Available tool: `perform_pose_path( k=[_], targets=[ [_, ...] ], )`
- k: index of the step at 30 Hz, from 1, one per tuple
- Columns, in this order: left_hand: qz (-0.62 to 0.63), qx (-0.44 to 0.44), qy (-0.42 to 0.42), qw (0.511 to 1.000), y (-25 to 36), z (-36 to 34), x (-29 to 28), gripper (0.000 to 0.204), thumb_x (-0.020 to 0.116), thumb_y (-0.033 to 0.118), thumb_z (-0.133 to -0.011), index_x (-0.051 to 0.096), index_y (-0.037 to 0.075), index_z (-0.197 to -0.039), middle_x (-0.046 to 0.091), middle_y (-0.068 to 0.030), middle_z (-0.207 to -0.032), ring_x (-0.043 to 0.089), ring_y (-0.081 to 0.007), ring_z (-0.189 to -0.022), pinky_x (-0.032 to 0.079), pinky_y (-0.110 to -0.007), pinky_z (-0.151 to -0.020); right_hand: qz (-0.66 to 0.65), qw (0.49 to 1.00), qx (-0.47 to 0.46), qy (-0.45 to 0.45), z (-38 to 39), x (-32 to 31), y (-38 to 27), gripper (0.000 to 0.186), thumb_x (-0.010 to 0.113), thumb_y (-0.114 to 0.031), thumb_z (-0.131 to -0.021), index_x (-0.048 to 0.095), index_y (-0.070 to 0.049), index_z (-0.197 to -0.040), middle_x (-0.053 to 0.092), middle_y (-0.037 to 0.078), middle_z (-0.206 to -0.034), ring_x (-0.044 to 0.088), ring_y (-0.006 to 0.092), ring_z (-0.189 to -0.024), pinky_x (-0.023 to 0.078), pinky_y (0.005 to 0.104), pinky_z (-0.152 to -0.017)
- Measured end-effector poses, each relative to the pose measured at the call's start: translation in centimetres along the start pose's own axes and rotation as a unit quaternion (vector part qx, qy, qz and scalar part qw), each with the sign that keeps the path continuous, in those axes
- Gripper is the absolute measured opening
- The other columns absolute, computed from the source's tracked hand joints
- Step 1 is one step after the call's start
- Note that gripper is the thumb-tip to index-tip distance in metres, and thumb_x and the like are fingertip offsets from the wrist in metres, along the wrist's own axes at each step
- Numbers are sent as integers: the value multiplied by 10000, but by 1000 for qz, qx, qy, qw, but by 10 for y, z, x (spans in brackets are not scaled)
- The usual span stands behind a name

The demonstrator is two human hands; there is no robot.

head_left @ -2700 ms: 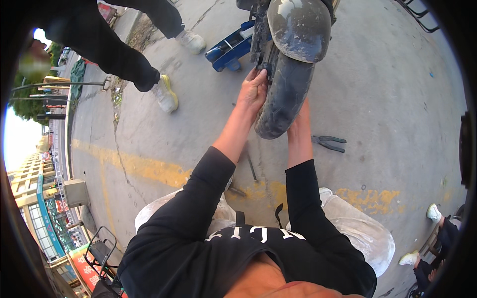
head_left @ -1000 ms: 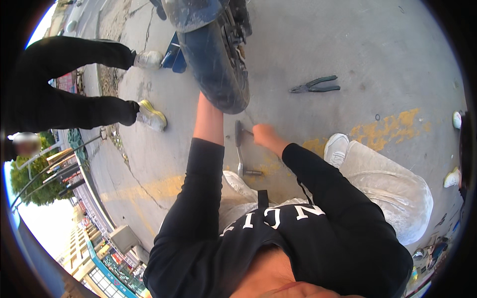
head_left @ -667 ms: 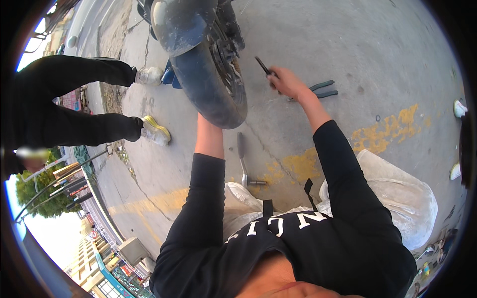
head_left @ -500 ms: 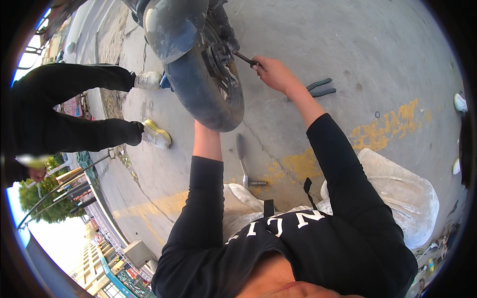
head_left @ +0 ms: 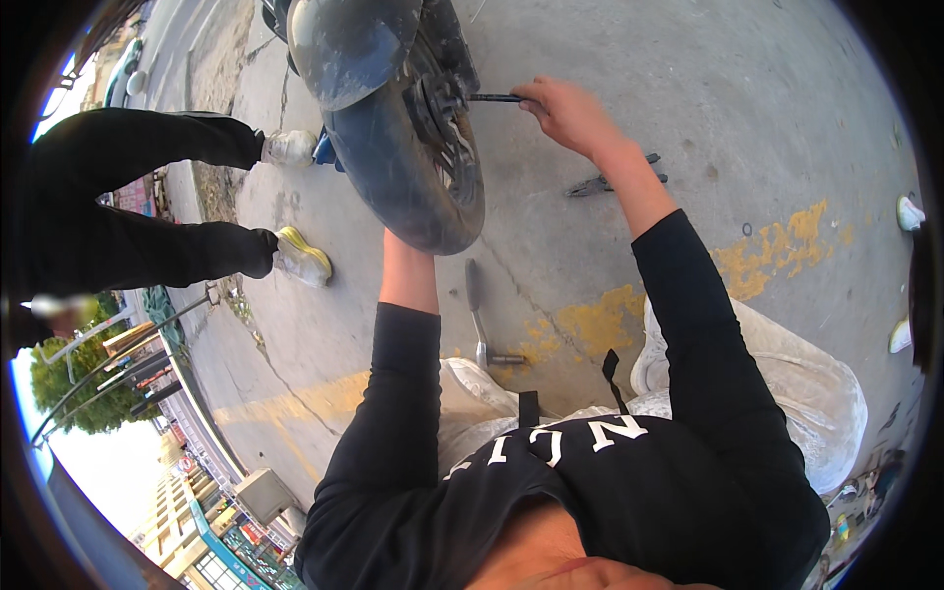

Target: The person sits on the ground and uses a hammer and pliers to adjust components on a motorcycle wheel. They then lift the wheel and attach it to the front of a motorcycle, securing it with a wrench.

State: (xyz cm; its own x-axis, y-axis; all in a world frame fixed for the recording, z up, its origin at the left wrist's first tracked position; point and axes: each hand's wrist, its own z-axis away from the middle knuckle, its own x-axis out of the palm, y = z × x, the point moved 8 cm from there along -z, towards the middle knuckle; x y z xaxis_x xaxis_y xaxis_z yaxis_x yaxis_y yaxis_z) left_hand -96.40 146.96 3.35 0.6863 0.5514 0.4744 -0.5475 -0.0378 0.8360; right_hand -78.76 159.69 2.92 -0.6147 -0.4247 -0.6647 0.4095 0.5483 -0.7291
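In front of me stands a dusty two-wheeler's wheel with a black tyre (head_left: 379, 177), under a scuffed dark mudguard (head_left: 344, 49). My right hand (head_left: 570, 116) is closed on one end of a thin dark rod (head_left: 497, 97). The rod's other end meets the hub area (head_left: 442, 103) on the wheel's right side; whether it is a screwdriver or an axle, I cannot tell. My left forearm (head_left: 408, 280) reaches behind the tyre, which hides that hand. Pliers (head_left: 590, 186) lie on the ground, partly covered by my right forearm. Nearer me lies a socket wrench (head_left: 475, 305).
At the left, a person in black trousers (head_left: 167, 246) stands with one shoe (head_left: 303, 258) close to the wheel. Another person's white shoes (head_left: 910, 213) show at the far right edge. The concrete (head_left: 708, 88) has cracks and worn yellow paint (head_left: 772, 251).
My right hand has shifted right and slightly up. The dark rod has swung from a slant to nearly level, its far end still at the hub. My left forearm looks almost the same.
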Motion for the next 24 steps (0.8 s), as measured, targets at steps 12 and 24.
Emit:
perform_pose_path(
  k=[12, 24],
  targets=[
    [18, 7, 2, 1000, 4, -2, 1, 311, 552, 238, -997, 581, 14, -1211, 675, -136, -1000, 693, -230, -811, 593, -347, -668, -144, 937, 5, -318, -55, 23, 20, 197, 618, -175, -938, 710, -94, -1091, 682, 88, -905, 644, 299, -835, 489, 404, -714],
    [24, 14, 9, 1000, 3, -4, 2, 318, 532, 255, -1010, 580, 19, -1218, 674, -132, -997, 690, -231, -813, 589, -346, -665, -83, 973, -110, -185, -56, 27, -6, 230, 631, -234, -931, 697, -76, -1085, 667, 140, -905, 628, 367, -908, 492, 455, -764]
  ],
)
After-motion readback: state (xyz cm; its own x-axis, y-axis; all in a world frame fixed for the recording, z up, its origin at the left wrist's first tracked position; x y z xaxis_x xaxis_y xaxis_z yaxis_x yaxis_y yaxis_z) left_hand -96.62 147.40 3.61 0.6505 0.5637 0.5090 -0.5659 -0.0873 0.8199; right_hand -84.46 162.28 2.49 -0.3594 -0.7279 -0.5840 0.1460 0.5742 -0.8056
